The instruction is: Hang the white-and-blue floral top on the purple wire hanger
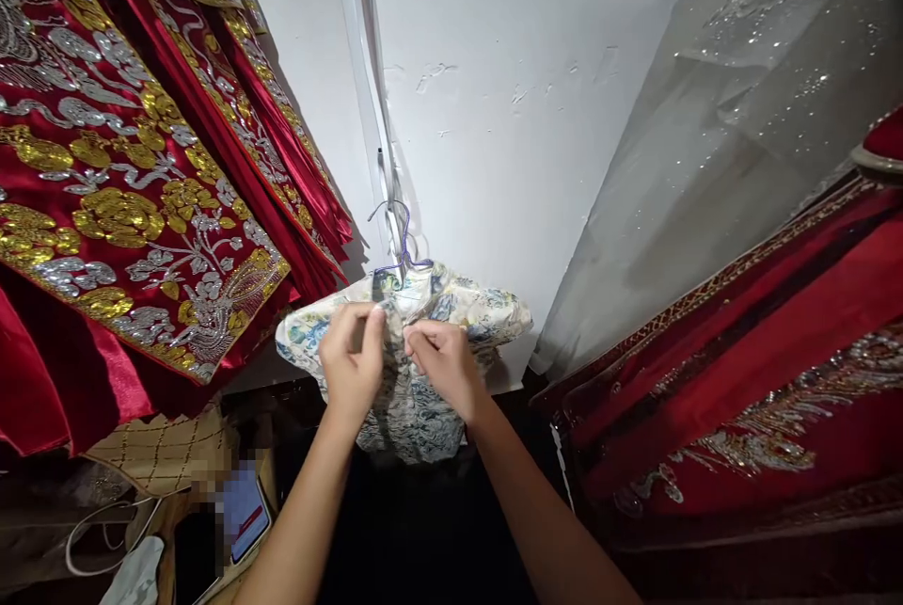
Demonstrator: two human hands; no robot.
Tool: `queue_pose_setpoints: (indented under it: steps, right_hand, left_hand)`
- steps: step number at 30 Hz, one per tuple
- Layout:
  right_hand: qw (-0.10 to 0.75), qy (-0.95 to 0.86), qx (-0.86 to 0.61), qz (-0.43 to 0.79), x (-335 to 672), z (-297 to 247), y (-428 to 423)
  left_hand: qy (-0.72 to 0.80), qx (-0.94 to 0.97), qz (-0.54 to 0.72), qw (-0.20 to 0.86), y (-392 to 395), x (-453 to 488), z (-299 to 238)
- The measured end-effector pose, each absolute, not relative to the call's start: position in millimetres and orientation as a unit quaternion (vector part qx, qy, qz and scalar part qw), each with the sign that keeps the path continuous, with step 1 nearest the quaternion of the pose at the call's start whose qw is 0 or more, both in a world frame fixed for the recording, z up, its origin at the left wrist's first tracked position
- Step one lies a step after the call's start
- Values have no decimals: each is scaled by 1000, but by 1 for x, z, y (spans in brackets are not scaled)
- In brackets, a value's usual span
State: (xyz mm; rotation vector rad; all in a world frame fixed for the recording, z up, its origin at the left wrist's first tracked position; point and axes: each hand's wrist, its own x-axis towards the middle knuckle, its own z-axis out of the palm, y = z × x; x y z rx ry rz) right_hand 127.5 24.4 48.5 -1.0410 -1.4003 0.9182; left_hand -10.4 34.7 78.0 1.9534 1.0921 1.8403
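A floral blouse (416,417) in white, blue and yellow, with short puffed sleeves and a gathered body, is on a thin purple wire hanger (405,233). My left hand (354,351) is closed in a pinch at the blouse's front edge, just below the neckline. Across from it, my right hand (441,356) pinches the other side of the front opening, its fingers curled in. A small gap separates the two hands. The fine detail between my fingertips is too small to make out.
Red garments with gold and silver embroidery (127,210) hang at left. On the right are a sheer sparkly white fabric (740,97) and a red beaded garment (705,398). A phone (246,516) with a lit screen and a white cable (74,549) lie at lower left.
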Motion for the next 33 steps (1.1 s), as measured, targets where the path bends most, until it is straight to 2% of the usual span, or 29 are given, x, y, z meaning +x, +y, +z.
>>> queue_pose_setpoints:
  steps: [4,6,8,10,12,13,17,20,22,24,27,28,30,33]
  right_hand:
    - [511,-579,-459,440,123,5,25]
    - [517,-556,-462,459,123,-6,20]
    - [527,-542,-454,471,123,-7,14]
    - [529,-545,-436,483,120,-2,7]
    - [526,-548,-423,494,116,4,1]
    - [527,-545,-420,499,115,6,-2]
    - [557,-497,-421,515,114,1,-9]
    - [582,-452,-451,504,122,-9,-11]
    - [568,-440,-485,498,131,-15,-11]
    - [498,-468,-520,512,140,-20,-11]
    - [335,-545,-551,536,147,-23,-10]
    - [304,-563,-558,529,146,-23,-10]
    - [326,-576,-577,478,141,-20,-10]
    - [465,-563,-564,385,129,-6,-15]
  left_hand:
    - [390,545,737,85,48,-34,87]
    - [384,474,785,107,57,-57,86]
    - [355,384,829,199,65,-84,75]
    - [321,261,837,358,69,-108,56]
    - [334,161,775,512,67,-121,31]
    - [343,145,762,530,65,-122,16]
    - [394,162,723,544,54,-101,-45]
    - [469,306,629,540,49,-80,-80]
    - [469,352,591,553,48,-70,-91]
    - [462,365,578,565,45,-64,-90]
    - [422,361,598,578,38,-56,-71]
    - [394,354,613,587,34,-52,-61]
    - [331,347,633,608,25,-44,-41]
    - [284,403,597,632,12,-33,-17]
